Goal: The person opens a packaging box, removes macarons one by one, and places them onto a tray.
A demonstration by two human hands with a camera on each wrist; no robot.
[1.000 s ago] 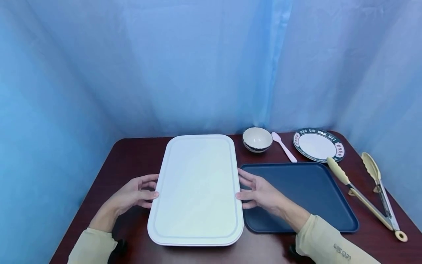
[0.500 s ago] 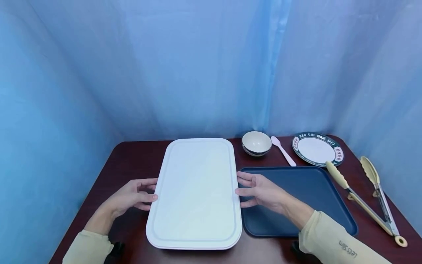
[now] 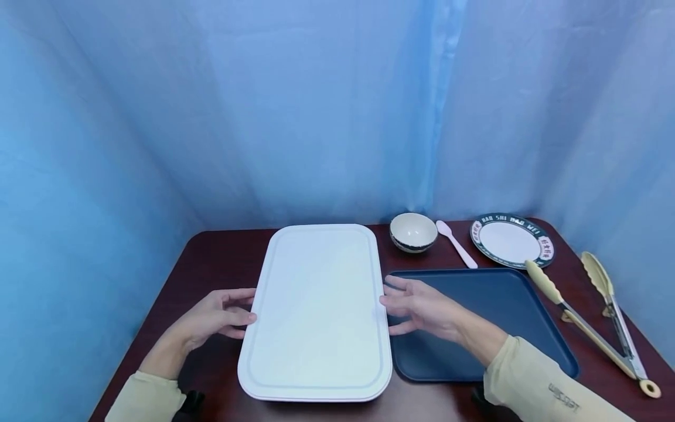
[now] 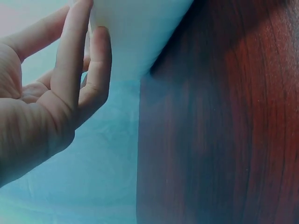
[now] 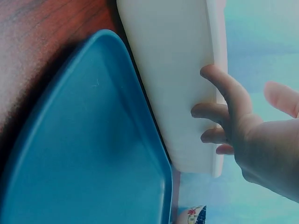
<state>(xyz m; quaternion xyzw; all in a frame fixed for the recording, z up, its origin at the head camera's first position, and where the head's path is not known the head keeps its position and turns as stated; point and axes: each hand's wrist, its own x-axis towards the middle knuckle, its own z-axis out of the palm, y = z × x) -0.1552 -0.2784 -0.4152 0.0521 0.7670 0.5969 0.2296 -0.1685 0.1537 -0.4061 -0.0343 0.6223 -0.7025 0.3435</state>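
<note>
A white rectangular box with rounded corners and a flat white lid (image 3: pixel 316 310) stands lengthwise on the dark table. At its left side my left hand (image 3: pixel 216 316) touches the rim, thumb tip at the lid's edge and fingers loosely extended just below. The left wrist view shows those fingertips (image 4: pixel 100 39) against the upper wall. My right hand (image 3: pixel 422 308) is at the opposite side, over the tray's left edge. In the right wrist view its spread fingers (image 5: pixel 210 110) touch the box wall (image 5: pixel 163 70) under the rim, while the thumb (image 5: pixel 280 97) is lifted away.
Right of the box lies a dark blue tray (image 3: pixel 474 328). Behind it are a patterned white bowl (image 3: pixel 413 231), a pale pink spoon (image 3: pixel 456 244) and a green-rimmed plate (image 3: pixel 511 239). Spread tongs (image 3: pixel 627 334) lie at the table's right edge. Blue curtains (image 3: pixel 316 117) hang close around.
My right thumb has shifted away from me along the lid's edge. The head view has tilted slightly, so everything sits lower. The box and left hand hardly differ.
</note>
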